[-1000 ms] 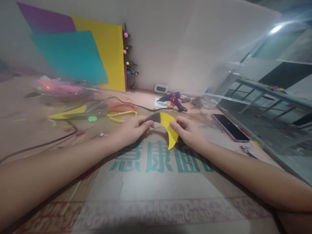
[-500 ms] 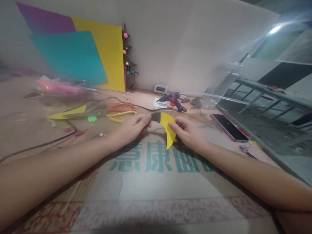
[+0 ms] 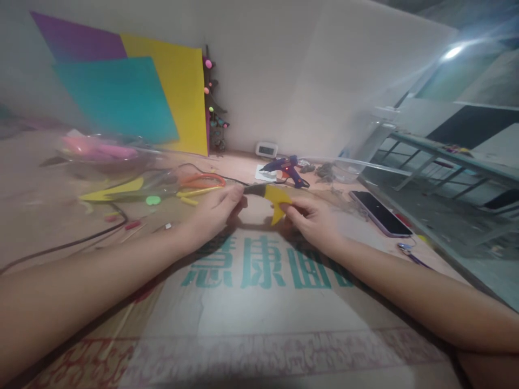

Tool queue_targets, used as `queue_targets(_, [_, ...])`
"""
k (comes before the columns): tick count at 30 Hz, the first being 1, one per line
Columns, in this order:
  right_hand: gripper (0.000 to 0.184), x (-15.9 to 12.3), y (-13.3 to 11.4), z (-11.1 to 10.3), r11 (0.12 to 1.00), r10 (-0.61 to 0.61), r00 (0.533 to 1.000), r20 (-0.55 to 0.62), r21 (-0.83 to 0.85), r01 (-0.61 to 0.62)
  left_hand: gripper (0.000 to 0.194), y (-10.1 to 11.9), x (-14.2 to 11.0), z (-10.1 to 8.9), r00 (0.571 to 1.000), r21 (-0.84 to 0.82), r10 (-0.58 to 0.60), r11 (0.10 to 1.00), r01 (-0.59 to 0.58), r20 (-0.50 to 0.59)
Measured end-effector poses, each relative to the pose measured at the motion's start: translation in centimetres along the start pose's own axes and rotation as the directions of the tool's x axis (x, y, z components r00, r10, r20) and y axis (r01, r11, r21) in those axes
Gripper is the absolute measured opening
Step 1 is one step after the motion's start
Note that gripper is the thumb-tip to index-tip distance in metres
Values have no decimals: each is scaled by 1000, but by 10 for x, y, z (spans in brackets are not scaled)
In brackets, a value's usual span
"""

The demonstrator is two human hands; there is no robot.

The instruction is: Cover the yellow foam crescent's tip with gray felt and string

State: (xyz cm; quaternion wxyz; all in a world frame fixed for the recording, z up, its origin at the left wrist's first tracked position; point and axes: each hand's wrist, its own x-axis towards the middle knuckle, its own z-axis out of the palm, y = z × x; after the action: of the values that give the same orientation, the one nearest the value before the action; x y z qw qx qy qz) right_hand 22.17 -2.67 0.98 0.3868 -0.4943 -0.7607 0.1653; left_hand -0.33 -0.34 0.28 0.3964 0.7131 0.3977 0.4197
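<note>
- left hand (image 3: 221, 208): thumb and fingers pinching the dark end of the curved yellow piece (image 3: 278, 200)
- right hand (image 3: 312, 216): pinching its yellow side, piece raised above the tabletop (image 3: 259, 319)

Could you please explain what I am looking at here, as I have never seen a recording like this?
There is no robot here: these are a person's bare hands, seen by one camera worn on the head, looking forward and down. Every picture comes from that camera.

The left hand pinches the dark end of a curved piece; the right hand holds its yellow part. Beneath them is a surface with large green characters. Beyond lie what looks like a glue gun and a small white display. A phone lies to the right, a green piece to the left. Coloured sheets stand behind.
</note>
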Motion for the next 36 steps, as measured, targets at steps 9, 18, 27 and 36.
queue_targets(9, [41,7,14,-1,949,-311,949,-56,-80,306,39,-5,2,0,988,-33,-86,995,91,129])
queue_targets(18, [44,4,14,-2,937,-344,932,-112,-103,333,46,-4,5,0,976,13,-86,996,85,200])
queue_targets(27, [49,6,12,-2,935,-345,937,-60,-112,337,40,-6,4,-1,981,-59,-109,991,119,161])
queue_targets(36, [53,5,14,-1,917,-374,927,-2,-153,369,40,-7,5,-2,963,44,-67,997,58,262])
